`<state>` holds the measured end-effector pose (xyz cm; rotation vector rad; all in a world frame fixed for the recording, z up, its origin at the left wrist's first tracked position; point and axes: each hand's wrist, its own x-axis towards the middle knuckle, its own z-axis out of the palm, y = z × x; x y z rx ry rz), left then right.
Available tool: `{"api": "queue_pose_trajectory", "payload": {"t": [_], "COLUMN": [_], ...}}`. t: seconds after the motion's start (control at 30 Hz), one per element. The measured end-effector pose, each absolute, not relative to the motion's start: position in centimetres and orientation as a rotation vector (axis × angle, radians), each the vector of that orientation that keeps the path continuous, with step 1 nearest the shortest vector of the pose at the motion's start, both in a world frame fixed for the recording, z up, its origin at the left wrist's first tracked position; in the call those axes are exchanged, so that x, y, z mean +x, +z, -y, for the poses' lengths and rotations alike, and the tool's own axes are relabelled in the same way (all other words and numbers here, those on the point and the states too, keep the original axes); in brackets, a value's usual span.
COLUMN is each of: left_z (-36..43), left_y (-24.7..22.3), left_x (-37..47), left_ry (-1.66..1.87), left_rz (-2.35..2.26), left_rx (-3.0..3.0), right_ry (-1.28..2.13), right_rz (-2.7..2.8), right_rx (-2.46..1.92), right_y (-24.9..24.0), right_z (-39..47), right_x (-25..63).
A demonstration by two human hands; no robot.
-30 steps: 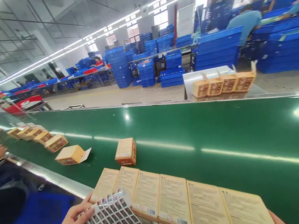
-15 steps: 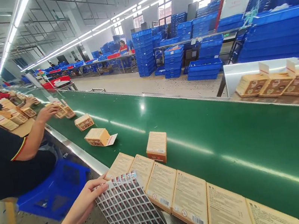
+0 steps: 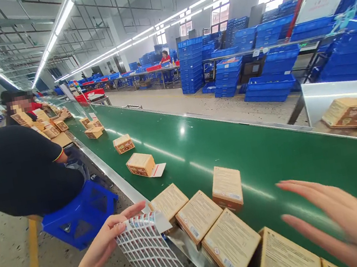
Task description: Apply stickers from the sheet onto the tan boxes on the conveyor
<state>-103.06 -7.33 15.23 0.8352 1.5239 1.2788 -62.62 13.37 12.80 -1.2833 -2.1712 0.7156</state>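
My left hand [image 3: 108, 232] pinches the top edge of a sheet of small stickers [image 3: 153, 250], which hangs down by the near edge of the belt. Its fingertips lie close to the first tan carton [image 3: 169, 201]. Over the green conveyor belt [image 3: 257, 139] my right hand [image 3: 336, 212] is raised, thumb and fingers apart, with nothing in it. Several printed cartons stand along the near edge below it, among them one with a barcode [image 3: 232, 244] and another [image 3: 287, 254] nearer me. A single carton [image 3: 226, 186] sits just behind the row.
Farther up the belt are a carton with an open flap [image 3: 142, 164] and a smaller-looking carton [image 3: 123, 144]. A co-worker in black [image 3: 14, 168] sits at left on a blue stool [image 3: 79, 217]. Opened cartons [image 3: 352, 115] stand across the belt, with stacked blue crates [image 3: 192, 66] behind.
My right hand has come into view from the right. The near cartons now stand at angles with gaps between some of them. The view has turned left, and the co-worker's arm has drawn back.
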Motion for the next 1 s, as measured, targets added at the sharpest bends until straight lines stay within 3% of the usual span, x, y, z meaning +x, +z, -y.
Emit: {"api": "queue_pose_trajectory", "payload": {"t": [0.2,0.5,0.77,1.0], "left_z": [6.9,5.4,5.2,6.2], "left_y": [13.3,7.6,7.8,8.0], "left_x": [-103.2,-101.8,-101.2,-101.3], "left_ry": [1.341,1.281,1.181,1.186], "left_rz": [-1.407,-1.342,-1.253,-1.459], "left_rx": [0.902,0.959,1.132,1.059], "right_ry": [0.96,1.088,1.109,1.021], "right_rz": [2.608,2.778,2.647,2.497], "right_rx": [-0.937,-0.864,-0.804,-0.846], "right_y": [17.5,14.6,12.3,19.6], "right_z": [-16.2,-16.0,-17.0,-20.2], "right_x": [-78.5,-92.7,-94.4,-85.0]}}
